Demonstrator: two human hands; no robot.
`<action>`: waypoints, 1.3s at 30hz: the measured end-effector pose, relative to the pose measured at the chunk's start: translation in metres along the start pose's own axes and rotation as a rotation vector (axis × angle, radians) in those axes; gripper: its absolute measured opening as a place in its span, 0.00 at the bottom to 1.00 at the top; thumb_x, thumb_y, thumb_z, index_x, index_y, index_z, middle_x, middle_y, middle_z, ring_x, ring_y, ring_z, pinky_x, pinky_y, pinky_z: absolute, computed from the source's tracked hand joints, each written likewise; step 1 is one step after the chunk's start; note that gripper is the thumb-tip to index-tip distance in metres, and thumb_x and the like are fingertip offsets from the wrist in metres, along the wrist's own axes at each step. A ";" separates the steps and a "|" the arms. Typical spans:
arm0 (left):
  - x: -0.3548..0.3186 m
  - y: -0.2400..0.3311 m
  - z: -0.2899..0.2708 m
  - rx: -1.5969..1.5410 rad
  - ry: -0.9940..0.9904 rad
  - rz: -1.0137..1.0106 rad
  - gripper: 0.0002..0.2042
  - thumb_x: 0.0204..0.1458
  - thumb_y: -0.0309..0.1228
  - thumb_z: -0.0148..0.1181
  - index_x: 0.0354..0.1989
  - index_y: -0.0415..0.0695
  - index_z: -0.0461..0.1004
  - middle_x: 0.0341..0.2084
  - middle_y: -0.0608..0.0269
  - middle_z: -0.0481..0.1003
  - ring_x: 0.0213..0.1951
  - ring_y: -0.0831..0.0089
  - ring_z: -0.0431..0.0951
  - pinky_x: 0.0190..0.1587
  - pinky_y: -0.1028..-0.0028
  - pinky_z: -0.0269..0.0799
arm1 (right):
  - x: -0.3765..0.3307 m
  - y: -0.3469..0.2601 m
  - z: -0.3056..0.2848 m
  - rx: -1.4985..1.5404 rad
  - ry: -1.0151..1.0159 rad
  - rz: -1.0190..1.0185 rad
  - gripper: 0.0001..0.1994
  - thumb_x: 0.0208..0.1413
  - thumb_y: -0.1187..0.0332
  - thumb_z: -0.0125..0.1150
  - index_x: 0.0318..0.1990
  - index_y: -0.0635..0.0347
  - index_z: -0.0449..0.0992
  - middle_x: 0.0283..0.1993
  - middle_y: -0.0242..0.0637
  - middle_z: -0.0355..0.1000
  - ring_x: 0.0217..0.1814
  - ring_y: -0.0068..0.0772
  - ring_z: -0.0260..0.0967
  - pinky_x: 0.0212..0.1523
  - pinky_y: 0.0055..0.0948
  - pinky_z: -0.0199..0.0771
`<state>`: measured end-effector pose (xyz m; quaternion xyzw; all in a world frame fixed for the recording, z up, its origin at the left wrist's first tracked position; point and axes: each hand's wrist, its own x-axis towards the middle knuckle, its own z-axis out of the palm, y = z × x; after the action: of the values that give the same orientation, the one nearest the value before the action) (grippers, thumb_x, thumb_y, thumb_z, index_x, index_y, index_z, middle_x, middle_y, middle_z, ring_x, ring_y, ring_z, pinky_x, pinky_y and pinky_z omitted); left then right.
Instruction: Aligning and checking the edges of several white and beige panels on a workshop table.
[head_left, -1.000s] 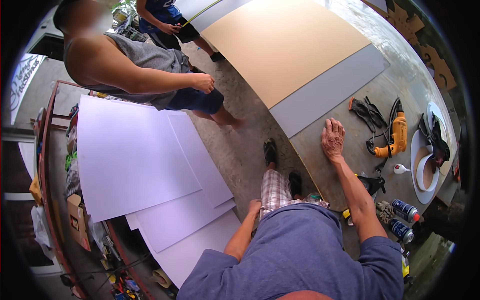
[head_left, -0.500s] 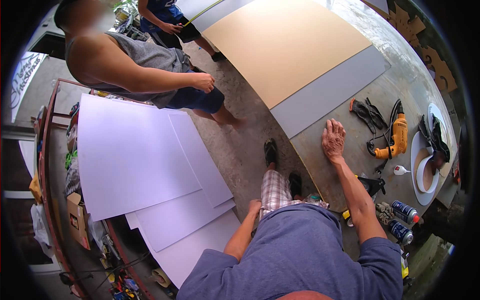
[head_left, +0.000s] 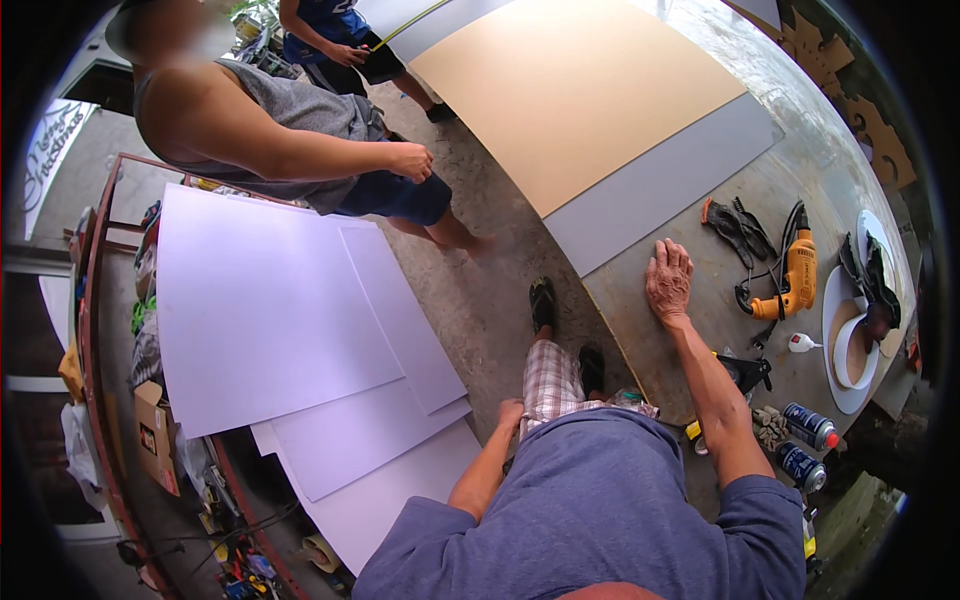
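Note:
My right hand (head_left: pixel 669 280) lies palm down on the bare grey tabletop (head_left: pixel 640 335), with its fingers stretched out. Just beyond its fingertips is the edge of a grey sheet (head_left: pixel 665 185), partly covered by a large tan board (head_left: pixel 580 95). My left hand (head_left: pixel 511 412) hangs at my side against the plaid shorts (head_left: pixel 552 378); its fingers are mostly hidden. To the right of my right hand are a yellow corded power drill (head_left: pixel 798 275) and a pair of black gloves (head_left: pixel 740 228).
White sheets (head_left: pixel 270 310) are stacked on a red metal rack (head_left: pixel 90 300) at left. A person in a grey tank top (head_left: pixel 290 130) stands across the gap; another holds a yellow measuring tape (head_left: pixel 405 25). Two spray cans (head_left: pixel 802 465), a white bottle (head_left: pixel 803 343) and white rings (head_left: pixel 835 370) sit at right.
The view has shifted very slightly. Both my hands keep their places, and nothing has been picked up or put down.

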<state>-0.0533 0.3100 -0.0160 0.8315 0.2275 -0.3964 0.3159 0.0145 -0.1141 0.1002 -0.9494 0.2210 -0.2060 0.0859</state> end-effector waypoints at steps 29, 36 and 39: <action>0.011 -0.009 0.004 -0.031 -0.051 0.030 0.15 0.43 0.24 0.50 0.38 0.34 0.78 0.37 0.45 0.78 0.41 0.58 0.79 0.43 0.66 0.69 | 0.000 0.003 0.002 -0.003 0.032 0.010 0.20 0.52 0.67 0.54 0.54 0.60 0.67 0.56 0.41 0.63 0.61 0.43 0.57 0.61 0.41 0.55; 0.006 -0.003 0.003 -0.077 -0.076 0.017 0.16 0.43 0.24 0.49 0.38 0.33 0.79 0.35 0.45 0.79 0.39 0.61 0.79 0.42 0.66 0.69 | -0.001 0.007 0.004 0.013 0.038 0.002 0.20 0.51 0.67 0.55 0.53 0.60 0.67 0.56 0.41 0.63 0.61 0.42 0.57 0.61 0.41 0.55; 0.011 -0.007 0.004 -0.054 -0.069 0.016 0.16 0.42 0.24 0.49 0.38 0.34 0.79 0.35 0.45 0.79 0.40 0.61 0.79 0.43 0.67 0.69 | -0.001 0.007 0.004 0.016 0.044 -0.003 0.20 0.51 0.67 0.55 0.53 0.60 0.67 0.56 0.41 0.63 0.61 0.42 0.57 0.61 0.41 0.55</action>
<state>-0.0533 0.3139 -0.0297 0.8103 0.2202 -0.4161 0.3489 0.0126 -0.1191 0.0946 -0.9443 0.2199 -0.2285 0.0883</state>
